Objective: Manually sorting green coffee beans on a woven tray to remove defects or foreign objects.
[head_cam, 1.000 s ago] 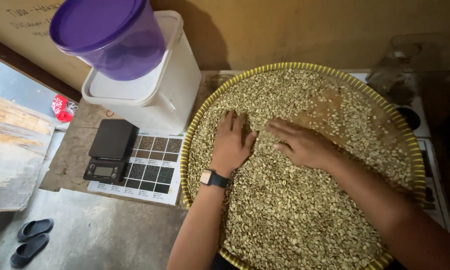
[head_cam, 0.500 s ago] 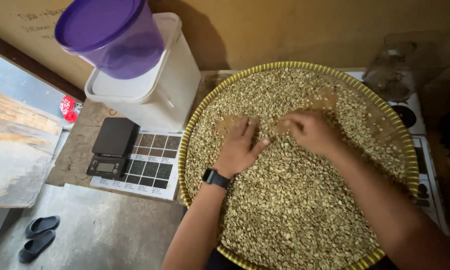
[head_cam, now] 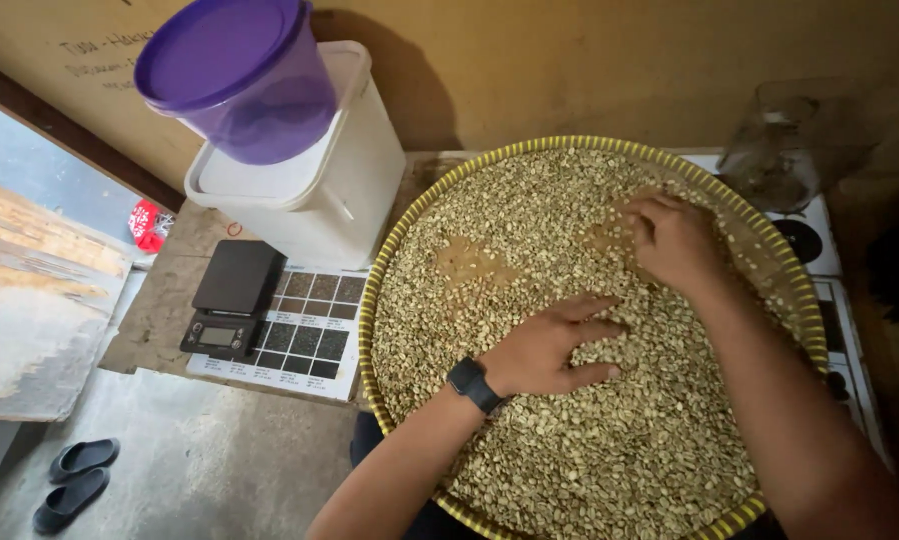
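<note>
pale green beans (head_cam: pixel 529 220) fill a round woven tray (head_cam: pixel 374 290) with a yellow rim, lying every way with no shared axis. the left hand (head_cam: pixel 554 345) rests flat and spread on them, fingers pointing right; the right hand (head_cam: pixel 674 240) curls loosely at the far side.

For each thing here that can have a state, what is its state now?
Round woven tray with yellow rim: full of pale green beans, bare patches showing.
Purple lidded tub: closed, tilted on white bin.
White plastic bin: lid on.
Black digital scale: nothing on it.
Left hand: flat on beans.
Right hand: curled over beans.
</note>
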